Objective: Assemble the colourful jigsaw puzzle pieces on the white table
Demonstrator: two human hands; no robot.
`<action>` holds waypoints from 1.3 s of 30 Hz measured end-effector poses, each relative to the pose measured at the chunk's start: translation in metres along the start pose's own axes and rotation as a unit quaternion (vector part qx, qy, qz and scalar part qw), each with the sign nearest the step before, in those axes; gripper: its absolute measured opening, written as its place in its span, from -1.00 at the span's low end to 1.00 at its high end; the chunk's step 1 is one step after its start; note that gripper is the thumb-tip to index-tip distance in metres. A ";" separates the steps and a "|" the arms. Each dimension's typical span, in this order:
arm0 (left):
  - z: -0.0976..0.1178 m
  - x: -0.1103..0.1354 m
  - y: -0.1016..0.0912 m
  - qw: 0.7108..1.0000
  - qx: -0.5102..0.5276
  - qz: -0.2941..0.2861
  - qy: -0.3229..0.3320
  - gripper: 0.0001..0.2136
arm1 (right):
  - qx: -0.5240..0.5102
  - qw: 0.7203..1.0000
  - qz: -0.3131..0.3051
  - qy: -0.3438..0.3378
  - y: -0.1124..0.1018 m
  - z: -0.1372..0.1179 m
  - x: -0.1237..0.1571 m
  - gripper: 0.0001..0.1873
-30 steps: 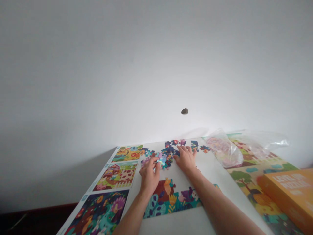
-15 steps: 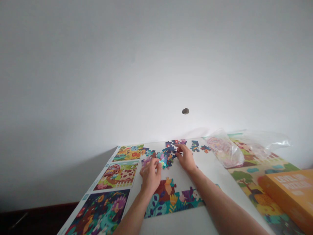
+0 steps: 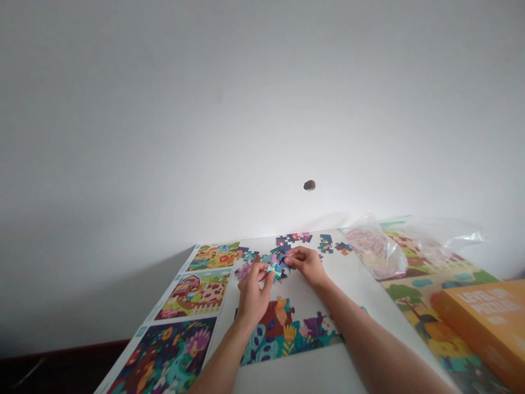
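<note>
Between the thumb and fingers of my left hand [image 3: 255,290] is a turquoise jigsaw piece [image 3: 274,270], raised a little over the table. My right hand [image 3: 308,266] pinches a dark blue jigsaw piece [image 3: 284,259] just to the right of it. Under and behind both hands lies a loose heap of jigsaw pieces [image 3: 245,268], partly covered by my fingers. Nearer to me, the joined part of a puzzle [image 3: 283,334] with a brown bear and plants lies flat between my forearms, its right end partly behind my right arm.
Picture sheets [image 3: 192,293] line the table's left side. More loose pieces [image 3: 326,242] lie at the back. On the right are a clear plastic bag [image 3: 377,251], a farm-and-tree picture [image 3: 406,298] and an orange puzzle box [image 3: 488,317]. A white wall [image 3: 246,137] with a hole stands behind.
My right hand has come left and slightly toward me, close to my left hand, with the dark blue piece now in plain sight. My left hand has shifted slightly right with the turquoise piece.
</note>
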State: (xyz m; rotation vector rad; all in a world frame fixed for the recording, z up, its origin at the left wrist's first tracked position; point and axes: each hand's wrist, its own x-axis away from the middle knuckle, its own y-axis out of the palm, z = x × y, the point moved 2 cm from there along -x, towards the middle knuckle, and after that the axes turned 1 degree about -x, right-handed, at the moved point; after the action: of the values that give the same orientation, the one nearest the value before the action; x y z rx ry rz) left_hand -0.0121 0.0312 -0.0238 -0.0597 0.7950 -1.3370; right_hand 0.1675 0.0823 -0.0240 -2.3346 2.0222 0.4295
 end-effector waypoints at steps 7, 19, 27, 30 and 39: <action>0.004 -0.001 -0.002 1.000 0.026 -0.008 -0.001 -0.80 | 0.017 0.999 -0.031 -0.002 0.000 0.003 0.001 -0.53; 0.002 -0.001 -0.002 1.000 0.018 -0.016 0.001 -0.80 | 0.141 0.977 -0.158 -0.024 0.000 -0.002 0.008 -0.73; -0.002 -0.001 -0.002 0.990 -0.111 0.011 0.080 -0.75 | 0.115 0.980 -0.164 -0.016 0.000 0.001 0.007 -0.71; -0.002 -0.001 -0.002 0.988 -0.130 0.017 0.088 -0.74 | 0.089 0.982 -0.169 -0.002 0.001 0.002 0.008 -0.69; 0.005 -0.003 -0.008 0.993 -0.096 0.028 0.068 -0.73 | 0.115 0.986 -0.114 -0.031 0.000 0.008 0.003 -0.55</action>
State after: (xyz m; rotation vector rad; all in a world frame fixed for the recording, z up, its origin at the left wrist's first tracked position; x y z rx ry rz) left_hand -0.0159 0.0294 -0.0150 -0.0987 1.0323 -1.2168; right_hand 0.1660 0.0804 -0.0322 -2.3391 1.6523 0.2416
